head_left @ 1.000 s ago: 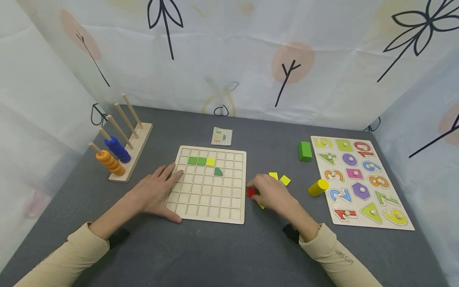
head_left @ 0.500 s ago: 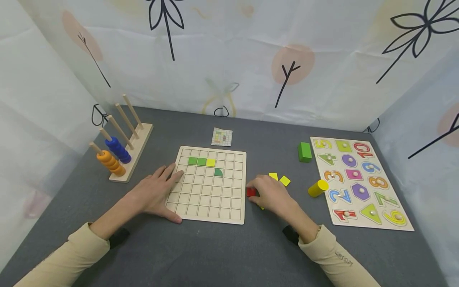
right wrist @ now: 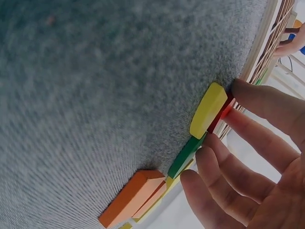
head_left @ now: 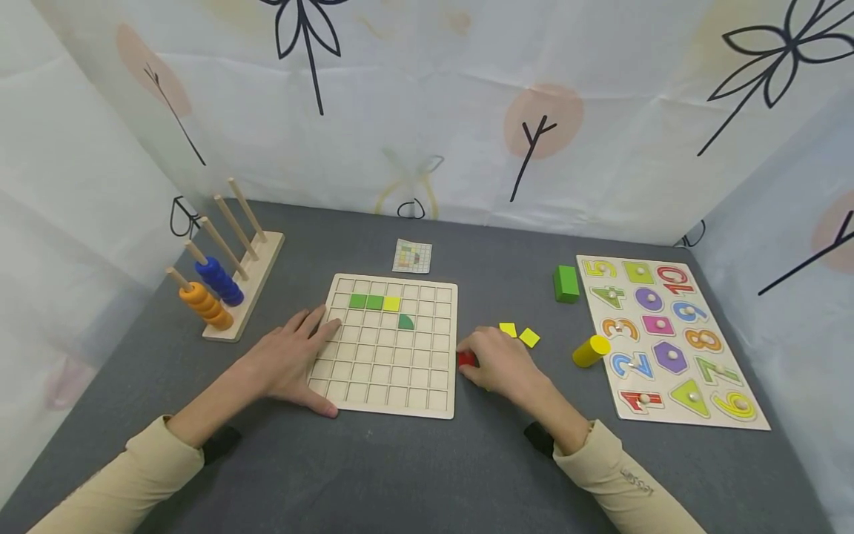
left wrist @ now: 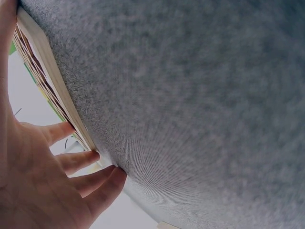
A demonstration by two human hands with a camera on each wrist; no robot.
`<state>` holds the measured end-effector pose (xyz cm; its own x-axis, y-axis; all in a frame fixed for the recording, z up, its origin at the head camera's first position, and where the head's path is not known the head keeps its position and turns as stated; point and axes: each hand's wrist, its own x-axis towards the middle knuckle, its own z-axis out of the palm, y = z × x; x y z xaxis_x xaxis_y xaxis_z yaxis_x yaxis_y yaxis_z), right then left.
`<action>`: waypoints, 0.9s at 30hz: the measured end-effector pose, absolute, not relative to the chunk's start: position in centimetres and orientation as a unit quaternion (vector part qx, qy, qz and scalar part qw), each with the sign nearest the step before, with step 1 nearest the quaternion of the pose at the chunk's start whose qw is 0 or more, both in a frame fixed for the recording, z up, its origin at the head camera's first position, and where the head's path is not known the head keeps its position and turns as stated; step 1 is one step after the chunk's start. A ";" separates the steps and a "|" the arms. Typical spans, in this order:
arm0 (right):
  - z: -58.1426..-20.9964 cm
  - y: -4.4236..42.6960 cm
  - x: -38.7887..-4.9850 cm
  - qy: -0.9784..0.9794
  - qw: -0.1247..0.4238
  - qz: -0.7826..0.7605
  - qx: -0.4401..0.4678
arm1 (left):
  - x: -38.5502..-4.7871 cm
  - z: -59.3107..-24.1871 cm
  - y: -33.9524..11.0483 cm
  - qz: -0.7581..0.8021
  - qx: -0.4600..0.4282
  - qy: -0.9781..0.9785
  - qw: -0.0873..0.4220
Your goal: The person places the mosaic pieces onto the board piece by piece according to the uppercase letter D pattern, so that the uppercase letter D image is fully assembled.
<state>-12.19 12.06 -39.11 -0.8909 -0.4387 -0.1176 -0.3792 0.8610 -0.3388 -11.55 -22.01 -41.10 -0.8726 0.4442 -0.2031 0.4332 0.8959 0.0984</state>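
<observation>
A wooden grid board (head_left: 380, 373) lies flat, with two green squares (head_left: 366, 302), a yellow square (head_left: 391, 304) and a green quarter-round (head_left: 405, 322) on it. My left hand (head_left: 287, 363) rests spread on its left edge; in the left wrist view the fingers (left wrist: 78, 162) touch the board's side (left wrist: 59, 83). Just off the right edge, my right hand (head_left: 503, 362) pinches a red piece (head_left: 466, 359) between thumb and finger. The right wrist view has the red piece (right wrist: 222, 112) partly behind a yellow piece (right wrist: 208, 110), beside green (right wrist: 187, 157) and orange (right wrist: 133, 198) pieces.
A patterned card (head_left: 412, 256) lies behind the board. At the left stands a bead rack (head_left: 256, 274). Two yellow squares (head_left: 529, 337) lie beyond my right hand; a green block (head_left: 566, 284), yellow cylinder (head_left: 590, 351) and number puzzle (head_left: 674, 389) are farther right.
My right thumb and fingers have drawn closer together around the red piece, and less of it shows. The left hand stays on the board.
</observation>
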 end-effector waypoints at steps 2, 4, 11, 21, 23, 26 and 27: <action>-39.2 12.1 -12.2 0.960 0.094 -0.156 -0.213 | -11.5 -41.1 -22.0 0.025 0.227 0.967 0.111; -39.2 12.1 -12.2 0.960 0.093 -0.157 -0.213 | -11.5 -41.1 -22.0 0.026 0.226 0.967 0.111; -39.0 12.2 -12.3 0.959 0.082 -0.163 -0.217 | -11.5 -41.2 -22.1 0.027 0.230 0.967 0.107; -38.4 11.1 -12.3 0.956 0.074 -0.164 -0.231 | -11.5 -41.3 -22.2 0.029 0.234 0.966 0.106; -38.3 10.8 -12.3 0.956 0.075 -0.167 -0.230 | -11.5 -41.3 -22.2 0.029 0.234 0.966 0.107; -38.1 10.3 -12.4 0.954 0.075 -0.170 -0.234 | -11.5 -41.3 -22.2 0.029 0.232 0.966 0.109; -38.1 10.2 -12.5 0.954 0.075 -0.171 -0.236 | -11.5 -41.3 -22.2 0.028 0.232 0.966 0.110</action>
